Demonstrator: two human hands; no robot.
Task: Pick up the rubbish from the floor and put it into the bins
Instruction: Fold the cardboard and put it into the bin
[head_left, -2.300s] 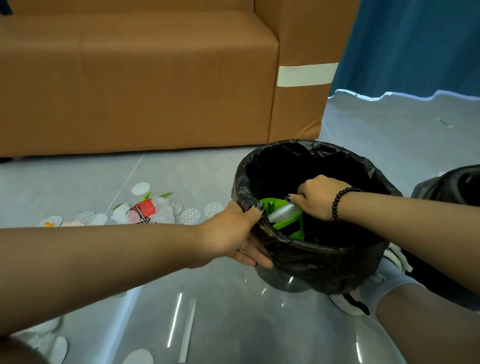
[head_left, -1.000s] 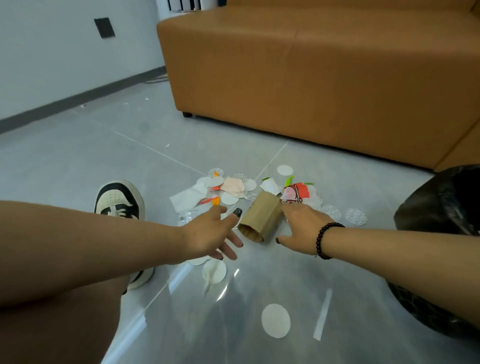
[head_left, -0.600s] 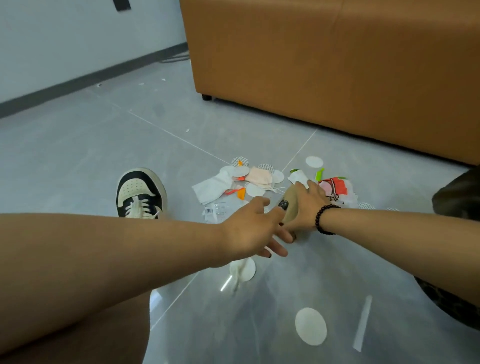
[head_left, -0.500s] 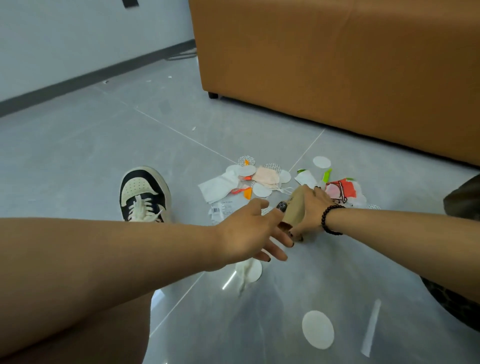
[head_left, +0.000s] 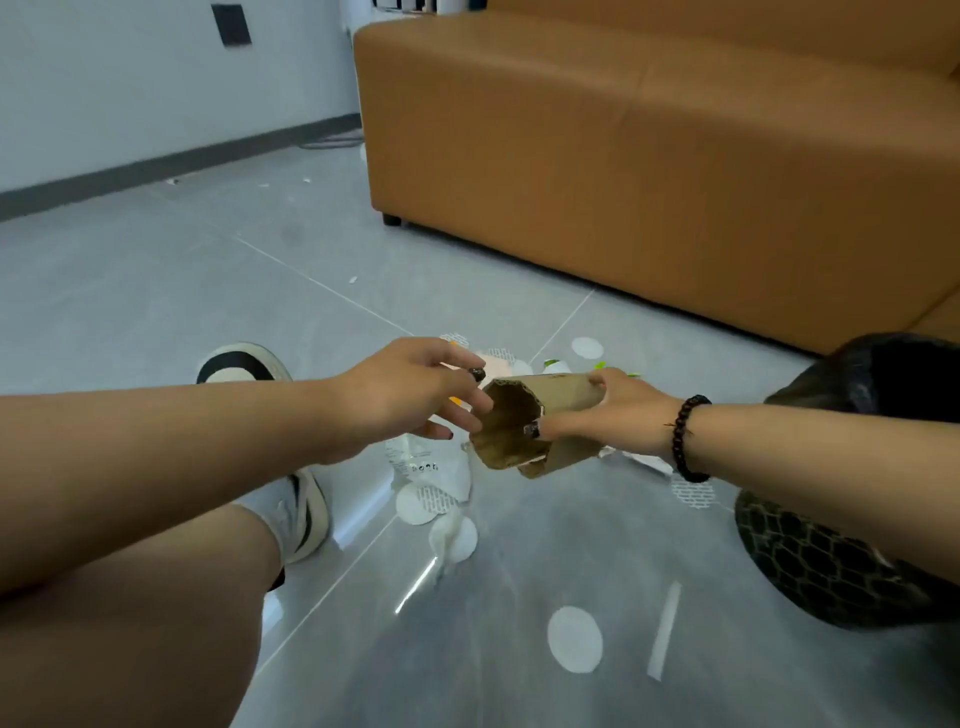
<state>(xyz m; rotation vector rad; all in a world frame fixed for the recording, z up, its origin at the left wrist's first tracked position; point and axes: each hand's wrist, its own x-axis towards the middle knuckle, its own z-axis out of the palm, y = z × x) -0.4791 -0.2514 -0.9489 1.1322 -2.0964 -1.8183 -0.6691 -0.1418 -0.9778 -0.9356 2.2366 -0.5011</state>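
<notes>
My right hand (head_left: 618, 413) grips a brown cardboard tube (head_left: 524, 423) and holds it above the floor, its open end facing me. My left hand (head_left: 410, 392) is beside the tube's open end with fingers spread, fingertips at its rim; it holds nothing. Under and behind the hands lies a heap of rubbish (head_left: 441, 467): white paper discs, a clear wrapper, orange and green scraps, mostly hidden. A bin lined with a black bag (head_left: 852, 561) stands at the right, partly behind my right forearm.
An orange sofa (head_left: 649, 156) fills the back right. My left shoe (head_left: 291, 509) and knee are at the lower left. Loose white discs (head_left: 574, 639) and a paper strip (head_left: 665, 629) lie on the glossy grey tiles in front. A wall runs along the left.
My right hand has lifted the cardboard tube off the floor and turned its open end toward me. My left hand has stayed beside it. Earlier, both hands were at the black bin.
</notes>
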